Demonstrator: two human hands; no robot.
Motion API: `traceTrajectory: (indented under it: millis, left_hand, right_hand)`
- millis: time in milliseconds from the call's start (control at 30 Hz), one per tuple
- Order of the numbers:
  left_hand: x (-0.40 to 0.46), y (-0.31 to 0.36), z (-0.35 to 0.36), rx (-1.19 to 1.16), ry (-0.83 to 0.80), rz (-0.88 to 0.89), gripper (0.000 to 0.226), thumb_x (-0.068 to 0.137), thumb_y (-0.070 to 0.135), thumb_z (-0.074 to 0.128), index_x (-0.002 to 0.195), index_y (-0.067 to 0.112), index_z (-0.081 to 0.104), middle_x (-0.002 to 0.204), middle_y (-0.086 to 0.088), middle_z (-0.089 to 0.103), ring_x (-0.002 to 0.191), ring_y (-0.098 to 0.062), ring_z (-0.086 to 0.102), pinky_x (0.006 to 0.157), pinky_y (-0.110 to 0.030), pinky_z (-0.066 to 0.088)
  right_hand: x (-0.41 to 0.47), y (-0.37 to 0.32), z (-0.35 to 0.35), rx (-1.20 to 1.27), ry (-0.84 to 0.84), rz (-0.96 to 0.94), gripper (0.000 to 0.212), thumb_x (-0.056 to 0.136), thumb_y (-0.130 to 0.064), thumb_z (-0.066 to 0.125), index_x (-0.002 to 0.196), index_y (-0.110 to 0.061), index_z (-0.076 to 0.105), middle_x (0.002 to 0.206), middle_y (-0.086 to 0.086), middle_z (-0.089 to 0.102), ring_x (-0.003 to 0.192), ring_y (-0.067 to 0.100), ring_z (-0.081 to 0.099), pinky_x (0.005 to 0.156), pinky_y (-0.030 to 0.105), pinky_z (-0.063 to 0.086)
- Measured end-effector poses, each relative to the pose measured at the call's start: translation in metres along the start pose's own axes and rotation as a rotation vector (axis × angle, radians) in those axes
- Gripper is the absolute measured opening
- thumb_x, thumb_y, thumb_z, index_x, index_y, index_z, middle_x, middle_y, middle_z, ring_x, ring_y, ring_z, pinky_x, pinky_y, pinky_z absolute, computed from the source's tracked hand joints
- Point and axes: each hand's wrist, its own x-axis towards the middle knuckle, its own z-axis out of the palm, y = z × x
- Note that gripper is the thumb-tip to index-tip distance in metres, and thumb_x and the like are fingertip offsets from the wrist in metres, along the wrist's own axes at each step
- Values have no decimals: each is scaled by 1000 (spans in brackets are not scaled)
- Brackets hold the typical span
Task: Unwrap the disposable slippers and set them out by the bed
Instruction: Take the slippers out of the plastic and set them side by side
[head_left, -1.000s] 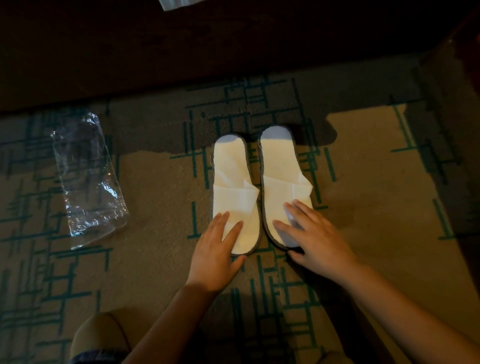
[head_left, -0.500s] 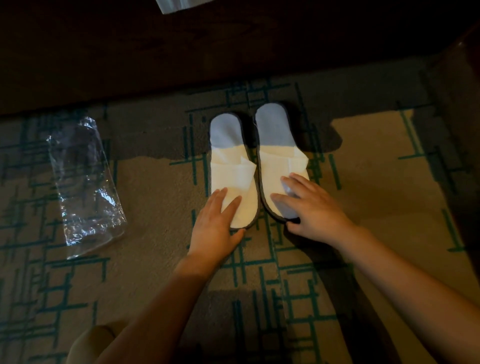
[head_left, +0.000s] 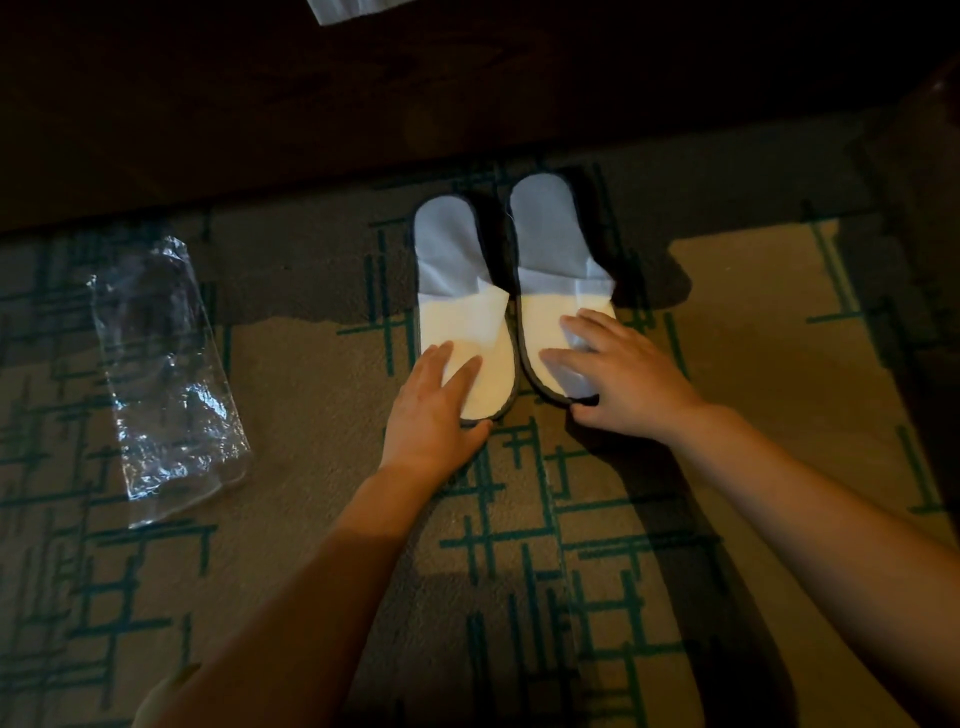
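Note:
Two white disposable slippers lie flat side by side on the patterned carpet, heels pointing at the dark bed base (head_left: 363, 104). My left hand (head_left: 431, 415) lies on the toe end of the left slipper (head_left: 457, 270), fingers on top and thumb at its near edge. On the right slipper (head_left: 545, 234) my right hand (head_left: 628, 379) rests the same way, fingers spread over the toe strap and thumb at the near rim. The heel halves of both slippers are in shadow close to the bed.
The crumpled clear plastic wrapper (head_left: 166, 374) lies on the carpet to the left, well apart from the slippers. A white sheet corner (head_left: 353, 8) hangs at the top edge. Beige carpet with green lines (head_left: 779, 338) spreads to the right.
Both hands have slid the pair of slippers forward, away from me, so their heels now lie in the shadow near the bed base. The wrapper has stayed where it was.

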Motion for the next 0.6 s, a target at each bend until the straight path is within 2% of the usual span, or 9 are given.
traceTrajectory:
  millis: [467, 600]
  left_hand:
    - [0, 2, -2, 31, -13, -3, 74, 80, 38, 63, 143, 21, 27, 156, -11, 16, 145, -26, 11, 117, -39, 15]
    - [-2, 2, -4, 2, 41, 12, 68, 77, 43, 62, 137, 17, 40, 149, -14, 33, 140, -30, 26, 113, -47, 28]
  right_hand:
    - [1, 3, 1, -3, 27, -16, 69, 80, -38, 63, 141, -36, 32, 158, 1, 13, 146, 21, 3, 116, 39, 15]
    - [1, 1, 1, 3, 28, 0, 67, 80, -42, 62, 140, -33, 34, 157, 1, 16, 145, 21, 5, 116, 40, 15]
